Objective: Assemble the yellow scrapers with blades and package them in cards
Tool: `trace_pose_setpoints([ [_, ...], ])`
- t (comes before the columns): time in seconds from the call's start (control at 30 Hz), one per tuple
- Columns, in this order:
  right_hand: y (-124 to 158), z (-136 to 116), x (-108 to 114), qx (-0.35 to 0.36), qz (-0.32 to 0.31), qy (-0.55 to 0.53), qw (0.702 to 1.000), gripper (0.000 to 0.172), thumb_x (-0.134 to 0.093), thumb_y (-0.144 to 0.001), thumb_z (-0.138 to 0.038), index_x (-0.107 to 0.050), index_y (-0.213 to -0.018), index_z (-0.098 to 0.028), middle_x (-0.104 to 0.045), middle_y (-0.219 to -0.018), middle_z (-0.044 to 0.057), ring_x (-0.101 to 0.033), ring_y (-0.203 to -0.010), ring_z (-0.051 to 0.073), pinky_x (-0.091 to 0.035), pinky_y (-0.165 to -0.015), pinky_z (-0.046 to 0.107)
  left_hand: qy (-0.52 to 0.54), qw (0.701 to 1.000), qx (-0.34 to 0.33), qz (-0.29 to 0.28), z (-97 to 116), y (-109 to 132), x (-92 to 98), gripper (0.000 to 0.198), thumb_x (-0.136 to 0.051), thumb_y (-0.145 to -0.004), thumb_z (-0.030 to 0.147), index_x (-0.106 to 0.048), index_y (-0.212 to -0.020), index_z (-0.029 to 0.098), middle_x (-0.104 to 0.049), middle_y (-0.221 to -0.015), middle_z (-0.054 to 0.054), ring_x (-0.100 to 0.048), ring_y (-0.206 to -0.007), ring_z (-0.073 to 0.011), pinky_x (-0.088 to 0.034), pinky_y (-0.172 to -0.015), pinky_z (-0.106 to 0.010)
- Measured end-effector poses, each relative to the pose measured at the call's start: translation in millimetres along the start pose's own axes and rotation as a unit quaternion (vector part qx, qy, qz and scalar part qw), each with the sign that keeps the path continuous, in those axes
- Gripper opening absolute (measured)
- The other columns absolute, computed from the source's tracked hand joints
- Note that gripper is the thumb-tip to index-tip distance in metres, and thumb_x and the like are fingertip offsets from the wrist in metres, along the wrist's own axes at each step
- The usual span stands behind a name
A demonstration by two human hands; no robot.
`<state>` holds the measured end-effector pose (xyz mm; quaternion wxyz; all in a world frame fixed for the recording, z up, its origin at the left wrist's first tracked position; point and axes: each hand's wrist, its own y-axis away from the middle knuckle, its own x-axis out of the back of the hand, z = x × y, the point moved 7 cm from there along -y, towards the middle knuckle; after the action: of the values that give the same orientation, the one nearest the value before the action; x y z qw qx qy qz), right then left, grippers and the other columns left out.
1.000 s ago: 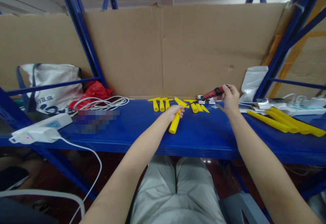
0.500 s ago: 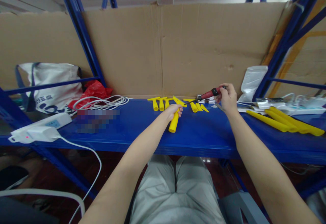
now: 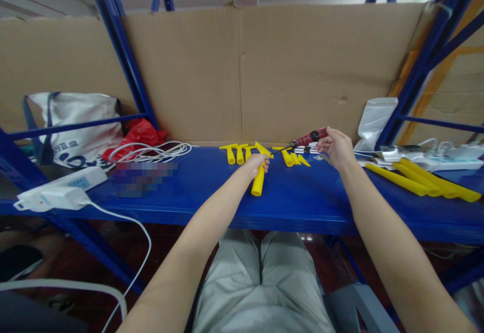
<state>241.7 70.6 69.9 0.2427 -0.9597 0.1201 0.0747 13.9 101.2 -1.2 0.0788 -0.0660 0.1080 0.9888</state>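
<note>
My left hand point(image 3: 256, 164) is closed round a yellow T-shaped piece point(image 3: 258, 184), its stem pointing toward me over the blue shelf point(image 3: 295, 202). My right hand point(image 3: 335, 147) grips the red and black handle of a screwdriver point(image 3: 307, 139). The thin shaft points left, and its tip sits close to the top of the held yellow piece. Several more yellow T-shaped pieces point(image 3: 237, 153) lie in a row along the back of the shelf, and smaller yellow ones point(image 3: 293, 159) lie under the screwdriver.
Long yellow tubes point(image 3: 423, 181) lie to the right, beside a white power strip point(image 3: 449, 164) and a silver bag point(image 3: 372, 121). A coiled white cable point(image 3: 155, 152), red bag point(image 3: 138, 133), tote bag point(image 3: 75, 131) and another power strip point(image 3: 56, 191) sit left. Cardboard point(image 3: 264, 70) backs the shelf.
My right hand has turned the screwdriver and moved it slightly left, bringing its tip nearer the yellow piece. My left hand has raised its piece a little.
</note>
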Motion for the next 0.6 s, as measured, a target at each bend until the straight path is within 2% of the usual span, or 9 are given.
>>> trace_pose_setpoints([
  [0.1, 0.6, 0.9, -3.0, -0.003, -0.011, -0.010, 1.000, 0.034, -0.064, -0.073, -0.051, -0.050, -0.071, -0.021, -0.057, -0.049, -0.002, -0.057, -0.042, 0.012, -0.043, -0.040, 0.022, 0.000, 1.000, -0.006, 0.009, 1.1, 0.7, 1.6, 0.018, -0.046, -0.083, 0.005, -0.041, -0.072, 0.018, -0.039, -0.045, 0.008, -0.031, -0.031, -0.0036, -0.025, -0.035, -0.016],
  [0.17, -0.2, 1.3, -2.6, 0.013, -0.010, 0.002, 1.000, 0.035, -0.065, -0.072, -0.052, -0.049, -0.070, -0.020, -0.055, -0.048, -0.003, -0.053, -0.039, 0.010, -0.039, -0.036, 0.020, -0.007, 1.000, -0.013, 0.014, 2.2, 0.8, 2.2, 0.017, -0.045, -0.083, 0.004, -0.041, -0.073, 0.018, -0.039, -0.044, 0.008, -0.031, -0.031, -0.0038, -0.025, -0.035, -0.016],
  [0.3, -3.5, 5.3, 7.0, 0.026, 0.041, 0.013, 0.999, 0.039, -0.070, -0.068, -0.051, -0.047, -0.063, -0.020, -0.046, -0.043, -0.007, -0.040, -0.032, 0.006, -0.029, -0.029, 0.018, -0.016, 0.999, -0.022, 0.016, 3.4, 0.7, 1.9, 0.021, -0.043, -0.083, 0.003, -0.039, -0.070, 0.019, -0.039, -0.042, 0.008, -0.032, -0.030, -0.0040, -0.025, -0.035, -0.016],
  [0.43, -3.2, 8.3, 12.2, 0.010, 0.079, -0.007, 0.997, 0.040, -0.072, -0.066, -0.046, -0.043, -0.059, -0.020, -0.043, -0.042, -0.008, -0.039, -0.032, 0.006, -0.028, -0.028, 0.018, -0.024, 0.999, -0.027, 0.015, 3.4, 0.9, 1.0, 0.020, -0.045, -0.083, 0.003, -0.040, -0.070, 0.018, -0.039, -0.043, 0.008, -0.032, -0.031, -0.0040, -0.025, -0.036, -0.016],
  [0.6, -0.8, 6.6, 9.7, 0.016, 0.067, -0.008, 0.998, 0.032, -0.072, -0.068, -0.044, -0.051, -0.065, -0.019, -0.037, -0.037, -0.009, -0.033, -0.028, 0.004, -0.023, -0.028, 0.017, -0.032, 0.999, -0.027, 0.022, 3.4, 1.0, 2.2, 0.015, -0.045, -0.082, 0.004, -0.043, -0.075, 0.017, -0.039, -0.044, 0.008, -0.032, -0.031, -0.0043, -0.025, -0.037, -0.016],
])
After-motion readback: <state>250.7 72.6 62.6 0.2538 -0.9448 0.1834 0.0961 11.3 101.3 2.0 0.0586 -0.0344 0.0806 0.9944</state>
